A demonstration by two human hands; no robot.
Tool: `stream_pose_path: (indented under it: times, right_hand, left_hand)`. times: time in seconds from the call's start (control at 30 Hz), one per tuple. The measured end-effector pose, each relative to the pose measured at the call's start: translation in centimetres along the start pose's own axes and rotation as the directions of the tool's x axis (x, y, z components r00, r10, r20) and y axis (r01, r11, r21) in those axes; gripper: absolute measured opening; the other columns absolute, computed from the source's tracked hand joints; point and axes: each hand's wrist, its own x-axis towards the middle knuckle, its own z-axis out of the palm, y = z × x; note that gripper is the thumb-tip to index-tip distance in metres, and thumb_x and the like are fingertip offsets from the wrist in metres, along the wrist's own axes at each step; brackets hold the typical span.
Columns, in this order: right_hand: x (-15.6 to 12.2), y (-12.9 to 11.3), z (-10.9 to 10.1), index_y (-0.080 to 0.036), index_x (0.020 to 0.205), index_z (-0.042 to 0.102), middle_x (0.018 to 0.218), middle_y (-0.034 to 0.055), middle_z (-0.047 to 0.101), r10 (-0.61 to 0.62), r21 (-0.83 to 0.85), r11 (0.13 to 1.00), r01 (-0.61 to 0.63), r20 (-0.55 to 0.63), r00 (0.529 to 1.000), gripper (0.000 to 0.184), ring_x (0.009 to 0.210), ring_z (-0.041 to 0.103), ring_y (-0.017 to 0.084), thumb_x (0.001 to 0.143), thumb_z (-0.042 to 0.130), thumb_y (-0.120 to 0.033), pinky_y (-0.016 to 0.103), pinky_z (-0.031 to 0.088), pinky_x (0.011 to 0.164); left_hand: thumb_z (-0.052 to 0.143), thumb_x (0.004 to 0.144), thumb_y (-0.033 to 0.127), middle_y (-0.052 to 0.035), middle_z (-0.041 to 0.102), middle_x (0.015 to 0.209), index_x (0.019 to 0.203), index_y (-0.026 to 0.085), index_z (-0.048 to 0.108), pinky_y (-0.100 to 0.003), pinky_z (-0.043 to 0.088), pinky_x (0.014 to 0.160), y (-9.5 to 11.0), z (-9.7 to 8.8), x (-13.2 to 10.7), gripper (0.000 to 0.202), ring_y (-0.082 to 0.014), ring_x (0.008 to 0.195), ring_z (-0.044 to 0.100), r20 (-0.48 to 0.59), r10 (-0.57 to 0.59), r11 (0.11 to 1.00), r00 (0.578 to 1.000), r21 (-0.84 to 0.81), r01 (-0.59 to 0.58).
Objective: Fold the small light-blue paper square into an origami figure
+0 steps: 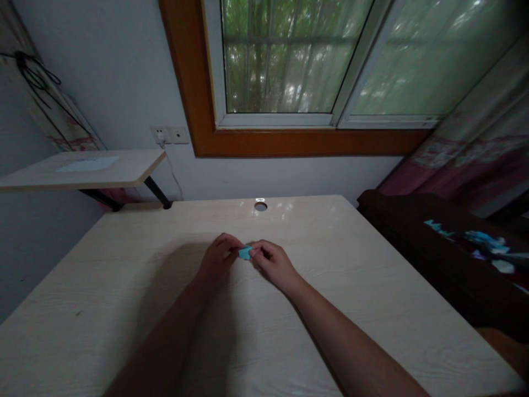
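Observation:
A small turquoise piece, looking like folded paper [244, 252], is between my two hands just above or on the pale wooden desk [351, 331]. My left hand [219, 255] pinches its left end between thumb and fingers. At its right end, the thumb and fingertips of my right hand [273, 261] are closed on it. Fingertips cover both ends, so the piece's full shape is hidden. Both forearms reach in from the bottom of the view.
A raised shelf [140, 175] on black legs stands at the back left, with a white sheet [88, 164] on it. Behind the desk is a window [297, 60]. A cable hole [260, 206] sits near the back edge. Dark furniture [413, 237] at right bears turquoise pieces [487, 241].

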Motion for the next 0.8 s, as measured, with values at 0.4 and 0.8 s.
stream_pose_path:
  times: [0.4, 0.8]
  right_hand:
    - [-0.01, -0.23, 0.09, -0.019, 0.095, 0.064, 0.069, -0.0010, 0.057, -0.015, -0.031, 0.999, 0.013, -0.042, 0.999, 0.027, 0.053, 0.050, 0.010, 0.094, 0.054, -0.043, 0.023, 0.041, 0.052]
    - [-0.02, -0.23, 0.06, -0.019, 0.094, 0.065, 0.071, -0.0002, 0.058, -0.041, -0.065, 0.997, 0.038, -0.048, 0.998, 0.024, 0.055, 0.052, 0.011, 0.094, 0.053, -0.040, 0.023, 0.041, 0.054]
  left_hand:
    - [0.061, 0.089, 0.015, -0.0048, 0.063, 0.094, 0.097, 0.021, 0.066, -0.030, 0.056, 0.078, 0.08, -0.15, 0.14, 0.011, -0.0159, 0.088, 0.062, -0.042, 0.022, 0.999, 0.999, 0.030, -0.020]
    - [0.061, 0.090, 0.018, -0.0054, 0.064, 0.093, 0.098, 0.021, 0.067, -0.032, 0.055, 0.079, 0.16, -0.20, 0.10, 0.011, -0.0168, 0.088, 0.063, -0.044, 0.058, 0.996, 0.997, 0.069, -0.055]
